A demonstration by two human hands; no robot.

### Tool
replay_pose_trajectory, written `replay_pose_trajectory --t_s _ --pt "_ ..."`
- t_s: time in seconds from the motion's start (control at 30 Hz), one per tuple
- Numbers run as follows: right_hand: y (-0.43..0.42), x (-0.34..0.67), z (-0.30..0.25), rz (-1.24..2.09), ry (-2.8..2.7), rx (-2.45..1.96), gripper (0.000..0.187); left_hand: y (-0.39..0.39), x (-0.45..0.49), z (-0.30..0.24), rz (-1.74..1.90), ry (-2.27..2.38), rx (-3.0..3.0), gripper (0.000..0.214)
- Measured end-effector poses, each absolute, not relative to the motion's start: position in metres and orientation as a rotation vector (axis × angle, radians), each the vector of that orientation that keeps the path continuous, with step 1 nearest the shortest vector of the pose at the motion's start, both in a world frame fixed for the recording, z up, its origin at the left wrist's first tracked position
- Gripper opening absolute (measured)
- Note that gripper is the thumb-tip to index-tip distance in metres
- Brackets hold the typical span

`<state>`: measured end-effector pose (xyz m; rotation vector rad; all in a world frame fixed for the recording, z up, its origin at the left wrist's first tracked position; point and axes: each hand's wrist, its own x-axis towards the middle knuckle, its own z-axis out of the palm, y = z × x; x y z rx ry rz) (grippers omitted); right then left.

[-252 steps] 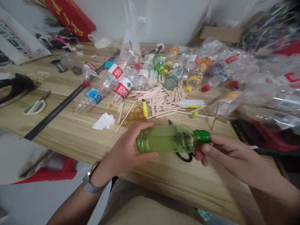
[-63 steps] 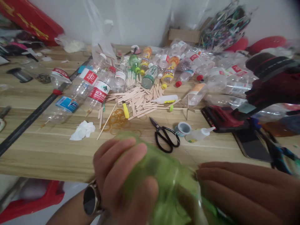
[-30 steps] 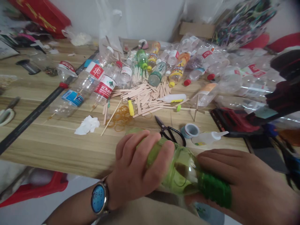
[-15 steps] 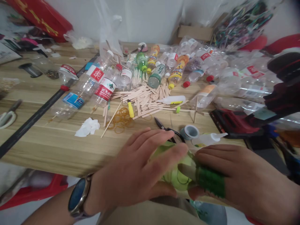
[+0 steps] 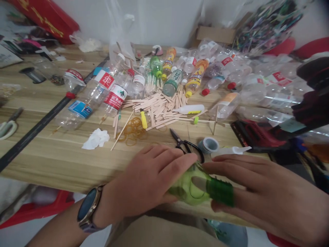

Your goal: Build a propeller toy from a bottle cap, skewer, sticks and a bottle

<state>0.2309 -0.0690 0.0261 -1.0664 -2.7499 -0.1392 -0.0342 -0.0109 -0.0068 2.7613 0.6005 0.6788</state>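
Observation:
My left hand (image 5: 147,176) is wrapped around a translucent green plastic bottle (image 5: 189,188) at the table's front edge, its thumb and fingers closed on it. My right hand (image 5: 259,192) grips the bottle's right end, fingers on top and thumb below. A dark green plastic band with a jagged edge (image 5: 220,191) sits around a right finger, and that fingertip shows against the bottle's end. Black-handled scissors (image 5: 186,142) lie just beyond the hands. Beside them are a grey tape roll (image 5: 208,145) and a partly covered glue bottle with a white nozzle (image 5: 235,150).
Wooden craft sticks (image 5: 161,109) are heaped mid-table near rubber bands (image 5: 132,130) and a yellow-handled tool (image 5: 143,119). Plastic bottles (image 5: 257,89) crowd the back right. A red and black power tool (image 5: 257,133) stands at right; a dark bar (image 5: 38,128) crosses the left.
My left hand's raised, spread fingers have come down and closed around the green bottle. My right hand, with the green band, has shifted slightly left, and its fingers look more extended.

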Motion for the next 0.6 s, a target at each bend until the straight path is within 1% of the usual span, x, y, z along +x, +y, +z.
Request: replay_pose_trajectory --t_s 0.07,0.2,0.4,0.5,0.6 --pt "-0.071 0.239 0.032 -0.051 -2.668 -1.119 0.031 -0.009 -0.038 -0.008 0.72 0.696 2.761 0.045" --pt "-0.077 0.247 0.04 0.093 -2.573 -1.222 0.035 -0.005 -0.041 -0.009 0.788 0.773 2.816 0.044" --pt "-0.075 0.233 0.039 0.116 -2.572 -1.187 0.026 -0.005 -0.035 -0.009 0.894 0.726 2.959 0.038" --pt "-0.072 0.225 0.035 0.332 -2.646 -1.215 0.024 -0.006 -0.033 -0.009 0.984 0.733 3.034 0.033" --pt "-0.069 0.218 0.031 0.445 -2.695 -1.282 0.029 -0.009 -0.031 -0.009 1.053 0.774 3.101 0.034"
